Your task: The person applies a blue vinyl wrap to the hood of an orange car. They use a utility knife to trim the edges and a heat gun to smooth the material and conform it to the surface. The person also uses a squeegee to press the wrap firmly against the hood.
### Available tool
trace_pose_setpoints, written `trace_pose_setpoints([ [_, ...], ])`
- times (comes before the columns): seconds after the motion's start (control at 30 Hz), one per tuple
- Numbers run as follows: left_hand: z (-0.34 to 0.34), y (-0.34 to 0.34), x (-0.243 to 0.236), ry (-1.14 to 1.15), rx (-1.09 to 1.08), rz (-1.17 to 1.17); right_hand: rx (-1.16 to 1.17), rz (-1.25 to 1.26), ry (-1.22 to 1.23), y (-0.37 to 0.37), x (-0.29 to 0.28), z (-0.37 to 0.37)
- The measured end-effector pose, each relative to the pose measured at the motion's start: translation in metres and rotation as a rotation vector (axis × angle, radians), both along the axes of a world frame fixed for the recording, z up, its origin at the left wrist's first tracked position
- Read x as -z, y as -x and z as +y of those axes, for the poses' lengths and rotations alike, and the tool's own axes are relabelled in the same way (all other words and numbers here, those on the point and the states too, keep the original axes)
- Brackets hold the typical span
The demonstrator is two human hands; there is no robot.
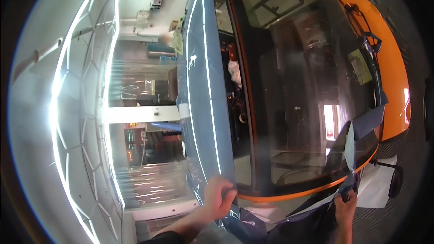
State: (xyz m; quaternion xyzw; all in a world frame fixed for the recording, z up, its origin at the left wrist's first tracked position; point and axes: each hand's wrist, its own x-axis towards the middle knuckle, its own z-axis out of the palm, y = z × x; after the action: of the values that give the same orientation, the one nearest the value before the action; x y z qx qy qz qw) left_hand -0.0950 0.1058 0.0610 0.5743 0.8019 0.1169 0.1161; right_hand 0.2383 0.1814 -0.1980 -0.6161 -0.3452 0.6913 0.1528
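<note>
An orange car [389, 70] fills the right side, its windshield [312, 122] facing me. A long strip of glossy blue-grey film [199, 77] runs along the car's edge left of the glass. At its lower end my left hand [219, 199] is closed, fingers curled on the film. My right hand [346, 205] pinches the end of a folded film piece [367, 121], which twists up over the lower right corner of the windshield. Between my hands, loose crumpled film [244, 221] hangs by the orange pillar [294, 192]. What lies under the curled left fingers is partly hidden.
Wiper parts [373, 40] stand at the windshield's far right. A dark side mirror [396, 180] sticks out at the right, beside a white sheet [375, 183] above the textured floor. Bright tube lights [56, 113] line the ceiling at left. A blurred person [166, 40] is in the background.
</note>
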Motion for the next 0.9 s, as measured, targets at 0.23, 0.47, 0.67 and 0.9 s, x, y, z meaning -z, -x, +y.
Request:
trace_pose_setpoints([
  [0.23, -0.048, -0.022, -0.008, 0.155, -0.103, -0.004, -0.402, -0.226, -0.212, -0.011, -0.003, -0.019],
  [0.47, -0.04, -0.022, -0.005, 0.16, 0.015, 0.105, -0.193, -0.179, -0.23, -0.023, -0.01, -0.027],
  [0.67, -0.043, -0.022, -0.005, 0.173, -0.024, 0.071, -1.029, -0.154, -0.227, -0.059, -0.07, -0.084],
  [0.9, -0.052, -0.029, -0.006, 0.118, -0.053, 0.069, -1.136, -0.194, -0.234, -0.062, -0.057, -0.109],
])
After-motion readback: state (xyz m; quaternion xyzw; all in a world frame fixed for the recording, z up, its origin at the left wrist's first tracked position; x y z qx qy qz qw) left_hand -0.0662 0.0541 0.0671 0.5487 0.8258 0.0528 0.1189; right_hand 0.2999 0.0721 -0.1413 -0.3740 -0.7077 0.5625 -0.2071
